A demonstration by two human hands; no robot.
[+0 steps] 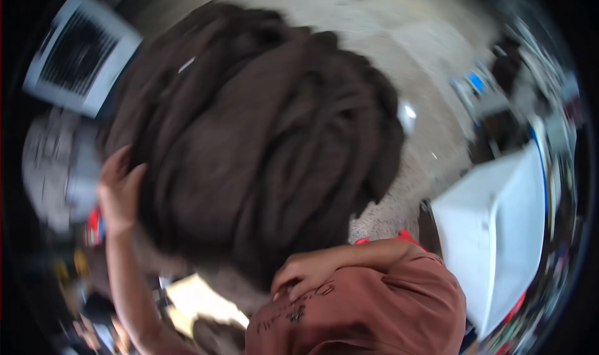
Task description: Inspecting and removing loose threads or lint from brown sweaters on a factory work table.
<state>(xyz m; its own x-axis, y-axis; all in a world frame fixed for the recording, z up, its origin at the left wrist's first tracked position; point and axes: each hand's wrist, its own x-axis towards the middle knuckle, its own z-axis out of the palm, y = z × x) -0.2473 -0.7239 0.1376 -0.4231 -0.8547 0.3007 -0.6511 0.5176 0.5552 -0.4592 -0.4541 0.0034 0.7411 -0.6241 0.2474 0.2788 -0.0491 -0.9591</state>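
A large heap of dark brown cloth [249,130], bunched in many folds, fills the middle of the head view. A small white strip shows on its upper left part. Against the heap's left side is my left hand [118,193], thumb and fingers apart, with some fingertips hidden by the cloth or blurred. My right forearm lies across the front of my reddish-brown shirt [374,299]. Close to my body, at the heap's near edge, my right hand [306,274] has its fingers curled; whatever they hold is hidden.
At the far left stands a white box-shaped unit with a dark grille [78,55], with a grey bundle [50,161] below it. A big white bin [480,224] is close on my right. Beyond the heap stretches a pale concrete floor [399,24]. Blurred items line the right edge.
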